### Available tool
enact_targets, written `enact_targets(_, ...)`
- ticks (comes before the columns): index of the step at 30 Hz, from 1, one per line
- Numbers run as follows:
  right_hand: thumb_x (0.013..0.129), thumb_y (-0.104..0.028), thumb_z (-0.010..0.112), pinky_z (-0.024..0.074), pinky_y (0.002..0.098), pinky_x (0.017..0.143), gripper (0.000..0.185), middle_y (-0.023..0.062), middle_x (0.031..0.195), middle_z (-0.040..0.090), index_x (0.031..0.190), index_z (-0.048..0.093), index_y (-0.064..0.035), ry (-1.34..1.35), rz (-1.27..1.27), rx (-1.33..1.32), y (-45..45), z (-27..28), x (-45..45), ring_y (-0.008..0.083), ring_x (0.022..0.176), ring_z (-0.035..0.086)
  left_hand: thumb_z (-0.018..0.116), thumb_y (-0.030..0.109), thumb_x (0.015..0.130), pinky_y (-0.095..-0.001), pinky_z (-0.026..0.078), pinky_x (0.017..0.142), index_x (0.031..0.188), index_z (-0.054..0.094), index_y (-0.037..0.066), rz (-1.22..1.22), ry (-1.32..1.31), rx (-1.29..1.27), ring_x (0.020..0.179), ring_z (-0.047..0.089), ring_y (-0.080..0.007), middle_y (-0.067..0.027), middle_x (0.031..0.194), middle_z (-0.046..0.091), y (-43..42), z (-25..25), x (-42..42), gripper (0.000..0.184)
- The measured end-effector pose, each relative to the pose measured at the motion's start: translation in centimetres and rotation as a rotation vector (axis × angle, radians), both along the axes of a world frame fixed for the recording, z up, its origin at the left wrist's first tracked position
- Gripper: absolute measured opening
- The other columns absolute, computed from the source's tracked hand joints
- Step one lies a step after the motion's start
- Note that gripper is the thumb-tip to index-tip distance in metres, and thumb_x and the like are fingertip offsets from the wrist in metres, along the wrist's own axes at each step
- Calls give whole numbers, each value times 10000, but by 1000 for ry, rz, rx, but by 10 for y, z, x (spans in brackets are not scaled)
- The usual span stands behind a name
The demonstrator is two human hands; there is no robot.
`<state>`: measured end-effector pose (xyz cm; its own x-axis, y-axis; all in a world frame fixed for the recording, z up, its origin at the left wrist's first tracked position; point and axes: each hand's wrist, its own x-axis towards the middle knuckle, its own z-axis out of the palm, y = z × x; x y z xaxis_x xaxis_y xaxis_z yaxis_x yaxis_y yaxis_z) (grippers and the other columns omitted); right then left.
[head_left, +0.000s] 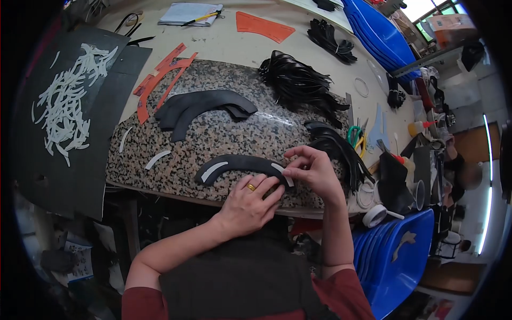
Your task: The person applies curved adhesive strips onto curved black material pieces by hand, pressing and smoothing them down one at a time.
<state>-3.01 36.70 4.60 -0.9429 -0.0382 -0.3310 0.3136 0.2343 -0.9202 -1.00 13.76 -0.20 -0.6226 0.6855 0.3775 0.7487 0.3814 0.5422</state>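
Note:
On the granite slab [256, 140] lies a black curved piece [242, 162], arched like a band. A white curved strip [214, 170] sits flat on its left end. At the right end, my right hand [316, 173] pinches a second white strip [278, 167] between thumb and fingertip, against the black piece. My left hand [250, 204], with a gold ring, rests its loosely bent fingers on the lower edge of the black piece; it grasps nothing. Two loose white strips, one lower [158, 159] and one upper [125, 140], lie to the left on the slab.
Stacked black curved pieces [205, 109] lie beyond my hands. Orange templates [160, 80] are behind them. Bundled black strips [298, 80] and scissors [356, 137] sit to the right. A dark sheet [96, 165] at left bears many white strips [69, 101]. Blue trays [405, 250] stand lower right.

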Motion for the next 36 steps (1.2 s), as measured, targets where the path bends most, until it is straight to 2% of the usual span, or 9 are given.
enact_targets(7, 849, 2, 848, 535, 235, 746, 341, 52, 855, 771, 1141, 680, 51, -42, -12, 38, 0, -14, 3, 69, 800, 693, 743, 247, 885, -474, 415, 1091, 1280, 687, 122, 0, 17, -33, 1249, 552, -290, -85, 1325, 586, 1, -1, 0, 418)
enact_targets(13, 843, 10, 846, 546, 232, 767, 263, 64, 874, 777, 1068, 715, 47, 7, -56, 102, -3, -17, 8, 81, 816, 706, 764, 342, 874, -485, 402, 1094, 1301, 687, 183, 43, 54, -38, 1234, 542, -271, -67, 1294, 580, 6, 0, 5, 462)
enact_targets(16, 840, 10, 846, 561, 240, 783, 275, 84, 897, 785, 1082, 723, 51, 48, -108, 113, -5, -24, 16, 101, 849, 726, 771, 393, 866, -478, 399, 1096, 1313, 685, 211, 89, 157, -101, 1215, 536, -258, -56, 1283, 578, 11, -10, 9, 491)
enact_targets(23, 804, 7, 871, 589, 271, 798, 323, 101, 957, 799, 1100, 747, 41, 157, -225, 9, -13, -34, 23, 98, 832, 726, 781, 434, 852, -473, 400, 1105, 1344, 683, 203, 77, 161, -112, 1231, 522, -258, -50, 1305, 571, 9, -11, 10, 552)
enact_targets(26, 800, -20, 872, 579, 280, 740, 290, 69, 953, 768, 1072, 773, -10, 206, -218, 140, -15, -39, 23, 123, 760, 712, 756, 453, 896, -478, 376, 1150, 1372, 648, 167, 31, 124, -123, 1286, 501, -295, -113, 1353, 551, 7, -9, 8, 566)
enact_targets(29, 815, -75, 851, 570, 336, 751, 213, 71, 948, 696, 1023, 803, -62, 309, -46, 635, -27, -11, 24, 202, 802, 694, 760, 525, 872, -523, 351, 1203, 1398, 655, 228, 39, 101, -107, 1338, 496, -326, -157, 1424, 521, 4, -5, 3, 614)
enact_targets(32, 837, -123, 820, 552, 394, 823, 132, 99, 952, 644, 963, 815, -84, 428, 178, 814, -20, 8, 10, 283, 929, 663, 741, 580, 874, -542, 335, 1225, 1441, 622, 251, -6, 101, -148, 1380, 472, -360, -201, 1449, 508, 3, -1, -1, 666)
enact_targets(33, 844, -135, 810, 536, 415, 894, 104, 99, 949, 659, 930, 808, -77, 376, 200, 799, -14, 15, -3, 304, 1017, 643, 735, 613, 863, -539, 347, 1215, 1481, 589, 248, -25, 129, -143, 1348, 506, -352, -197, 1407, 548, 1, 1, -5, 732)
enact_targets(36, 812, -123, 829, 536, 426, 878, 105, 96, 959, 664, 888, 786, -66, 520, 21, 923, -1, 30, -55, 318, 980, 641, 728, 558, 894, -513, 377, 1195, 1447, 602, 183, -40, 153, -116, 1269, 560, -325, -172, 1334, 597, 0, 13, -14, 680)
